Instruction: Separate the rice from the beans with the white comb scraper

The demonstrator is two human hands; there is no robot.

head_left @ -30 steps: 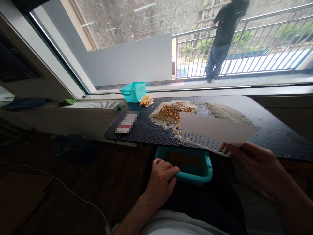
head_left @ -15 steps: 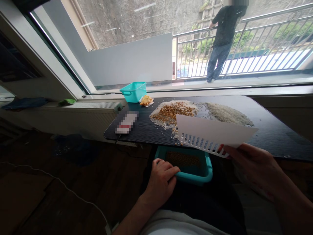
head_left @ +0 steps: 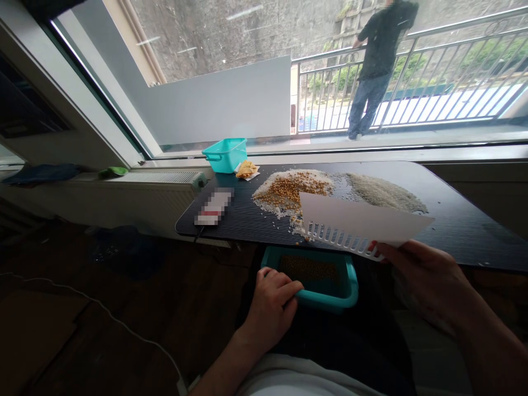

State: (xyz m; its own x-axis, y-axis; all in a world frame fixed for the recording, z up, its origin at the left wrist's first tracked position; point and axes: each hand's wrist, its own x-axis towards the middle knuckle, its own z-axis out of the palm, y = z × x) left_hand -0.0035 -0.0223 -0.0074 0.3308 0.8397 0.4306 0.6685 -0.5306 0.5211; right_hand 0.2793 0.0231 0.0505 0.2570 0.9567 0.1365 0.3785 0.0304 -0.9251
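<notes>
My right hand (head_left: 429, 283) is closed on a white slotted card (head_left: 358, 223), held flat over the front edge of the black table (head_left: 466, 220). Just behind the card lies a pile of golden beans mixed with white rice (head_left: 284, 190), and a separate heap of plain rice (head_left: 383, 190) lies to the right. My left hand (head_left: 272, 305) grips the rim of a teal basket (head_left: 325, 297) that sits in my lap under the table edge and holds brown beans.
A second teal basket (head_left: 225, 154) and a yellow packet (head_left: 246, 168) sit at the table's far left. A blurred flat box (head_left: 214, 206) lies left of the piles. A radiator (head_left: 157, 179) runs under the window. A person (head_left: 377, 66) stands at the balcony railing outside.
The slotted card has shifted slightly along the table edge near the mixed pile. My left hand and the basket have stayed put.
</notes>
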